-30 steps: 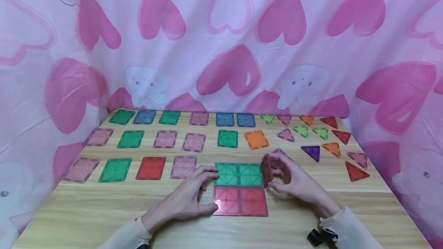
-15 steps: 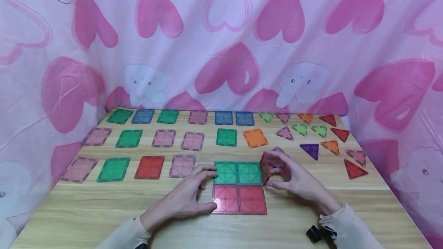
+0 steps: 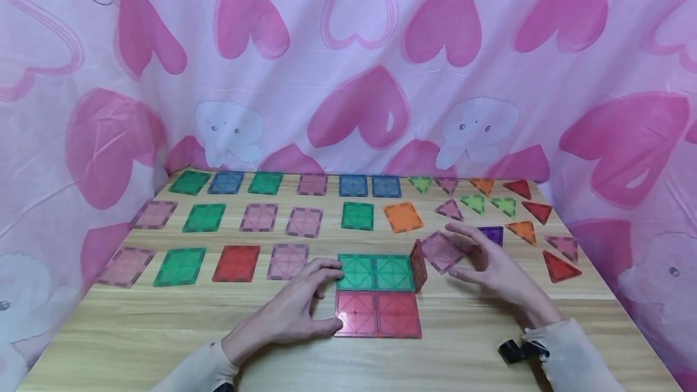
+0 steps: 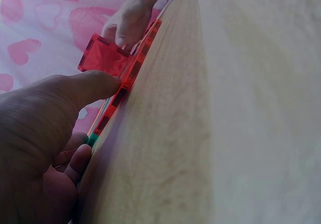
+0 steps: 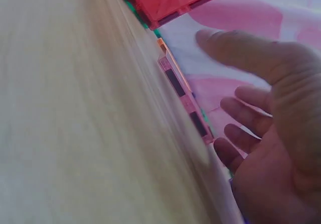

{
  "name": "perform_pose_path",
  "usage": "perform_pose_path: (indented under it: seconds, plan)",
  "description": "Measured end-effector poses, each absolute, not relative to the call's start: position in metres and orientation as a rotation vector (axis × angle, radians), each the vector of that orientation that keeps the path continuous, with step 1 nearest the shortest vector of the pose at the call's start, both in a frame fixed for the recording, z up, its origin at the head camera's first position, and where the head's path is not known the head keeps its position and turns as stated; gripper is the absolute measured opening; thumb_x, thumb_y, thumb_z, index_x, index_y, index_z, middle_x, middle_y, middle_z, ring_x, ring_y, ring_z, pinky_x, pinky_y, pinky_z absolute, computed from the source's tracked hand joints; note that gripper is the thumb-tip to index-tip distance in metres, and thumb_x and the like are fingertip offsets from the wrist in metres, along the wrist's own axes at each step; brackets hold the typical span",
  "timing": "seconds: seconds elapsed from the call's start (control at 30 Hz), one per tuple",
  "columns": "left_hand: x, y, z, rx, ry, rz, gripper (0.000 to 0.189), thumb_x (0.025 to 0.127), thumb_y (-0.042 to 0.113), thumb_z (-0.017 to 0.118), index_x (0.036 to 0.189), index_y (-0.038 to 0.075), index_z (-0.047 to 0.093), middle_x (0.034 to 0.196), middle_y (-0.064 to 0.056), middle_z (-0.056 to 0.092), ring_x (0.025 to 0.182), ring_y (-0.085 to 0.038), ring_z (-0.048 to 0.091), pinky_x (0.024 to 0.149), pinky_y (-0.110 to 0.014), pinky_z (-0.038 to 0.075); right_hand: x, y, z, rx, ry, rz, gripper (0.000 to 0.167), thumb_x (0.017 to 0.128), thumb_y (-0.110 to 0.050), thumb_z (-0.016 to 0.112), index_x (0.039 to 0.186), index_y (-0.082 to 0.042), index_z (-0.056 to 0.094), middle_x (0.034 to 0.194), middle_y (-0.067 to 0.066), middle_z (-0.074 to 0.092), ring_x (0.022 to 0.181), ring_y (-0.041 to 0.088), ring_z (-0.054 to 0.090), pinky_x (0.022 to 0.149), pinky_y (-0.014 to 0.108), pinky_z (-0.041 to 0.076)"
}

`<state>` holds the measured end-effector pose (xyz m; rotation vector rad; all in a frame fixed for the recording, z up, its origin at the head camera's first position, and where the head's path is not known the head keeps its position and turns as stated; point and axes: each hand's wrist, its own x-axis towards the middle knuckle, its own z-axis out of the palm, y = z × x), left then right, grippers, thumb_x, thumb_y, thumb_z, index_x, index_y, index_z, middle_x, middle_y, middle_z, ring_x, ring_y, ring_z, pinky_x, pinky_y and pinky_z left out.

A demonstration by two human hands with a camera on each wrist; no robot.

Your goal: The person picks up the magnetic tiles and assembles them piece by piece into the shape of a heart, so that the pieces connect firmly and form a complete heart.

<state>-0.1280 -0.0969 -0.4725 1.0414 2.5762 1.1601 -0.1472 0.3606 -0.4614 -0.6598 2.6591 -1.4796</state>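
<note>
Masking part of a purple triangle, the right hand hangs loose; the left hand's fingers touch tiles.

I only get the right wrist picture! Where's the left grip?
Observer: The left grip is touching the left edge of a flat red square with its thumb.
Operator: What's right behind that square, on the far side?
Observer: A flat green square, lined up edge to edge with it.
Operator: Cool! Are there any red triangles?
Observer: Yes, three red triangles, all on the right side of the table.
</note>
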Motion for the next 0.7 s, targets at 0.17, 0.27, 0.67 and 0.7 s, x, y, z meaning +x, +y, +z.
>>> perform_pose_path:
  seconds: [0.17,0.27,0.67,0.7]
  plan:
    - [-0.1285,-0.0974,-0.4736,1.05,2.578,1.158,0.078,0.087,0.038,0.095,0.154,0.013,0.062,0.164,-0.001,0.051,0.101,-0.006,0.057,0.09,-0.029,0.055,-0.1515,0.364,-0.4682,-0.709,2.662,-1.378,0.094,0.095,-0.013,0.09,0.173,-0.012,0.038,0.176,0.015,0.04,0.159,0.015,0.041,0.121,0.006,0.025]
    - [-0.1291,-0.0977,-0.4741,1.07,2.58,1.166,0.078,0.088,0.038,0.094,0.153,0.012,0.062,0.164,-0.002,0.051,0.101,-0.007,0.057,0.089,-0.029,0.055,-0.1519,0.3648,-0.4677,-0.708,2.694,-1.287,0.094,0.096,-0.018,0.091,0.173,-0.016,0.038,0.179,0.01,0.034,0.161,0.015,0.035,0.12,0.005,0.023]
    - [-0.1293,-0.0982,-0.475,1.098,2.575,1.18,0.077,0.088,0.037,0.095,0.152,0.009,0.062,0.162,-0.004,0.052,0.098,-0.007,0.058,0.087,-0.028,0.055,-0.1504,0.3622,-0.46,-0.688,2.781,-1.102,0.078,0.096,-0.026,0.09,0.165,-0.017,0.053,0.166,0.006,0.049,0.155,0.034,0.043,0.116,0.004,0.025]
    - [-0.129,-0.0979,-0.4747,1.088,2.573,1.177,0.077,0.088,0.037,0.095,0.153,0.01,0.062,0.162,-0.003,0.052,0.098,-0.007,0.058,0.087,-0.028,0.055,-0.1498,0.3624,-0.4597,-0.676,2.784,-1.087,0.079,0.095,-0.028,0.091,0.164,-0.018,0.054,0.164,0.004,0.05,0.154,0.032,0.044,0.116,0.005,0.026]
